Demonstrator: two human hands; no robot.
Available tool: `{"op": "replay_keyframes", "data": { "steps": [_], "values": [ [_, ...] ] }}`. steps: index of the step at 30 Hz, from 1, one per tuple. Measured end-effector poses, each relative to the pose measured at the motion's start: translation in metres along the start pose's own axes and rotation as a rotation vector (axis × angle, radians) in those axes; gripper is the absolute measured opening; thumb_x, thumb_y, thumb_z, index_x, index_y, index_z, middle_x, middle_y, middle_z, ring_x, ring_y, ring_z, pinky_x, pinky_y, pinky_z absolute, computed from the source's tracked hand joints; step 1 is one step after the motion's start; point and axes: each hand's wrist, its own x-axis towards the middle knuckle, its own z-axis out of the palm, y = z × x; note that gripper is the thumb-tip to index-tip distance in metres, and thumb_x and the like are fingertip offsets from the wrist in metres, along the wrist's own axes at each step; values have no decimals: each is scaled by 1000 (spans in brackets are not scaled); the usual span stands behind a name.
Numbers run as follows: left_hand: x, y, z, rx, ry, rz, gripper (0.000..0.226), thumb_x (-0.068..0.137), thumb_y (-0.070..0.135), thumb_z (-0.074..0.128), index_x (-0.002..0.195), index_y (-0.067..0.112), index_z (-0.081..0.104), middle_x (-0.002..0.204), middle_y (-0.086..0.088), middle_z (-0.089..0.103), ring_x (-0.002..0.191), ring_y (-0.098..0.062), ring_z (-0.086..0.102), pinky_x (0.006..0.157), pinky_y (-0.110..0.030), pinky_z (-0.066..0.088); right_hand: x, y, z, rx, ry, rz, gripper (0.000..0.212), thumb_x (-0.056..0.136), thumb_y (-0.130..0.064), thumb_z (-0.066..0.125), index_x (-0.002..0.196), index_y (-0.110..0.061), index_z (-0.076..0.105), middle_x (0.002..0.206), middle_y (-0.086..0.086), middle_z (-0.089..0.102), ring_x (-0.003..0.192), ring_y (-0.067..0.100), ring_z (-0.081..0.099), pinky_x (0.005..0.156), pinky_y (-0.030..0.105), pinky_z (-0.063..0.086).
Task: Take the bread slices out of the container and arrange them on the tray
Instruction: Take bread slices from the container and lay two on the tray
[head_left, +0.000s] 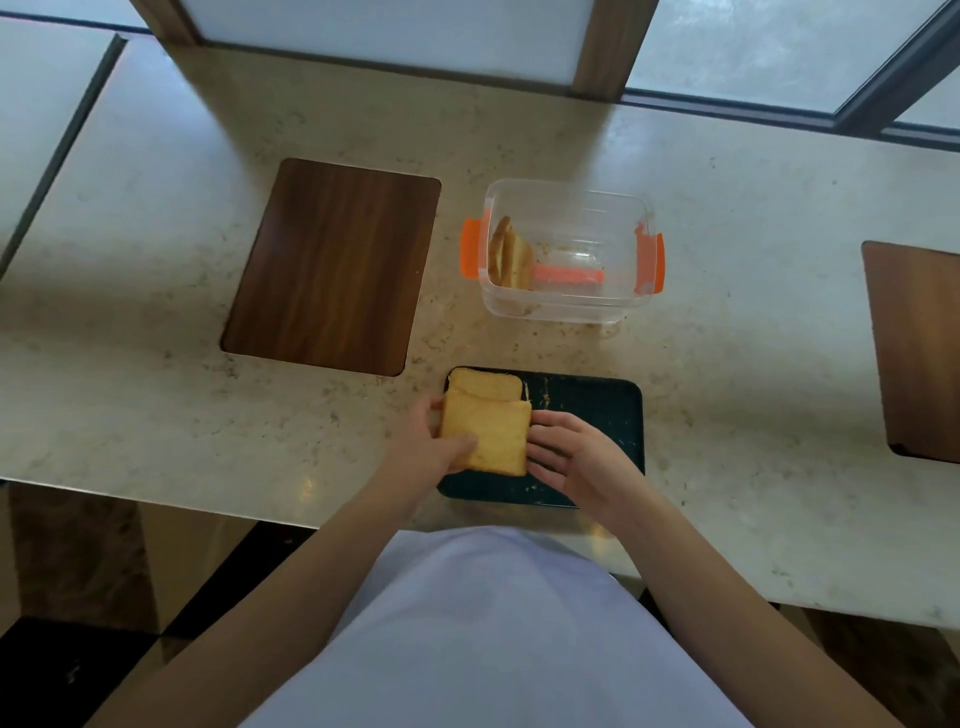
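Observation:
A dark rectangular tray lies at the counter's near edge, dotted with crumbs. On its left end one bread slice lies flat at the far corner. A second slice overlaps it on the near side, and my left hand grips this one at its left edge with the thumb on top. My right hand rests on the slice's right edge with fingers spread. Behind the tray stands a clear container with orange clips; remaining bread slices lean upright against its left wall.
A brown wooden board lies left of the container on the beige stone counter. Another wooden board sits at the right edge. A window frame runs along the back.

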Motion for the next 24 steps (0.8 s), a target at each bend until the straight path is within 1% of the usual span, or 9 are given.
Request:
{"op": "replay_keyframes", "data": {
  "steps": [3,7,10,12,14,18,20,22,24],
  "values": [
    [1,-12,6,144,-18,51,49,86,11,75,123,23,44,119,-2,57,101,-19,61,84,-40,59,3,5,0,-122,36,-9,34,92,-7,68,124,-19,67,112,4,80,105,19,75,88,35,60],
    [6,-22,11,330,-53,64,40,81,12,76,112,21,53,112,-4,63,90,-10,59,66,-21,46,9,16,-1,-251,117,-19,36,93,-9,69,127,-20,63,123,6,72,110,21,72,91,36,61],
    [10,-25,11,359,-56,50,38,83,11,73,116,19,56,112,-4,64,85,-6,56,61,-18,41,11,21,-2,-310,131,-20,35,94,-10,68,127,-21,63,124,5,70,112,19,69,93,35,59],
    [12,-25,10,328,-30,21,50,84,11,72,129,14,52,112,-4,61,89,-11,57,60,-18,41,12,24,-3,-344,124,-10,33,94,-10,67,126,-20,63,123,5,70,110,18,69,91,33,59],
    [14,-25,10,303,-1,-2,59,83,13,73,135,11,45,105,-2,58,87,-13,56,59,-21,41,11,26,-4,-371,124,-8,33,95,-11,66,128,-19,62,121,5,70,109,18,69,87,31,60],
    [17,-29,5,360,6,-7,55,82,17,72,127,14,41,96,-3,57,79,-11,55,60,-25,44,11,26,-5,-445,135,4,29,99,-16,61,129,-17,61,115,6,71,105,17,70,78,27,60],
    [17,-32,2,425,-2,11,50,82,17,70,124,14,42,92,-3,59,75,-11,55,62,-29,46,12,26,-4,-505,133,24,28,100,-18,60,129,-17,62,113,8,71,103,19,70,80,30,62],
    [17,-34,-2,492,-21,41,53,82,16,67,128,16,41,90,-6,62,72,-13,57,61,-30,48,13,26,-2,-560,129,35,30,100,-18,60,130,-16,61,112,9,71,103,21,70,82,31,63],
    [15,-35,-6,535,-42,73,59,81,14,65,134,19,39,89,-8,66,73,-15,62,62,-32,50,15,27,-1,-593,132,39,32,100,-19,60,132,-16,61,110,7,71,101,19,70,79,28,62]
  ]
}}
